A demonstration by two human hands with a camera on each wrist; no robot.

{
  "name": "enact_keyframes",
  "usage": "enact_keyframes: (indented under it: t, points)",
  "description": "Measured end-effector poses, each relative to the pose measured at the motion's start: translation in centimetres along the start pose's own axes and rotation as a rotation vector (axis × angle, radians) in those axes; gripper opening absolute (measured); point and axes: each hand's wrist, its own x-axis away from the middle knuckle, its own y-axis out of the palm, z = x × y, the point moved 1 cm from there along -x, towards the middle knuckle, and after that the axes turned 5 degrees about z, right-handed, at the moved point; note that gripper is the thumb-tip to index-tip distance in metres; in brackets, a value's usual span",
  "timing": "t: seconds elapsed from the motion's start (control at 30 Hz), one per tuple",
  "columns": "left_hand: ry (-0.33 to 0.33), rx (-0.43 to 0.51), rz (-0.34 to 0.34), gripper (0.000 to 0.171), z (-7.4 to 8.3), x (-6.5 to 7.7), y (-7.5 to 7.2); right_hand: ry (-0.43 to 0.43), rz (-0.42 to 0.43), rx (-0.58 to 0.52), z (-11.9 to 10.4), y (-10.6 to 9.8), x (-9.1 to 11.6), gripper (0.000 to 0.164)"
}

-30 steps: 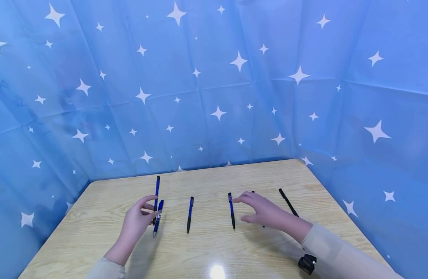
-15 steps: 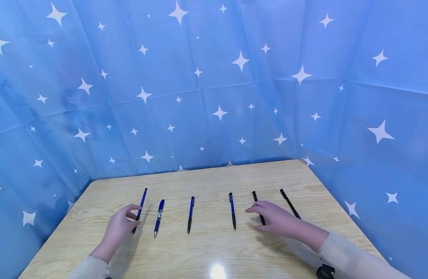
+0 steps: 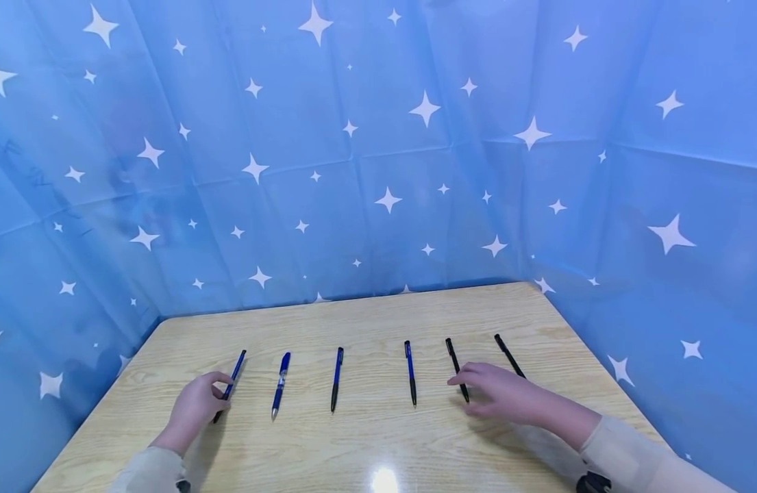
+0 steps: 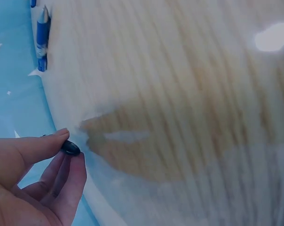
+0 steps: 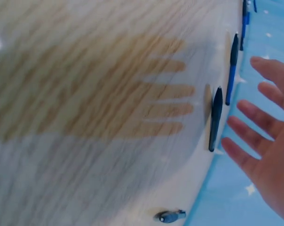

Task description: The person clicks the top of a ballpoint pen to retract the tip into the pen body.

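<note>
At the left of the row in the head view, my left hand [image 3: 192, 411] pinches a blue pen [image 3: 238, 365] with a black lower end, tilted over the table. The left wrist view shows the pen's dark end [image 4: 70, 148] between thumb and fingertips. My right hand [image 3: 510, 397] hovers beside a black pen [image 3: 454, 359], which lies on the table past its fingertips. Its fingers are spread and hold nothing in the right wrist view. Behind the right forearm lies another black pen [image 3: 509, 355], partly hidden.
Between the hands lie a blue pen with a silver tip [image 3: 281, 387] and two blue pens with black grips, one left of centre [image 3: 337, 380] and one right of it [image 3: 410, 373]. The wooden table [image 3: 378, 438] ends at a blue star-patterned curtain [image 3: 353, 205].
My left hand has carried its pen leftward and nearer, away from the silver-tipped pen, and lowered it. My right hand has drawn back to the right, uncovering the black pen.
</note>
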Motion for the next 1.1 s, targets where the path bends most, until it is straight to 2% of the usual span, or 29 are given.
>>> enact_keyframes:
  t: [0.23, 0.57, 0.77, 0.97, 1.1]
  points:
    - [-0.034, -0.047, -0.039, 0.036, -0.9, -0.5, 0.1, -0.003, -0.026, -0.02, 0.2, -0.3, 0.6, 0.042]
    - [-0.012, 0.006, -0.044, 0.034, -1.2, -0.5, 0.1, 0.006, -0.015, -0.04, 0.4, -0.4, 0.6, 0.044]
    - [-0.009, -0.001, -0.034, 0.036, -0.7, -0.2, -0.3, 0.012, -0.024, -0.054, 0.5, -0.4, 0.3, 0.044]
    - [0.008, -0.007, 0.01, 0.041, 0.0, -0.3, -1.3, 0.01, -0.015, -0.033, 0.2, -0.5, -0.6, 0.045]
    - [0.025, 0.02, -0.005, 0.044, 1.1, -0.5, -1.4, 0.029, -0.02, -0.033, -0.1, -0.6, -1.6, 0.044]
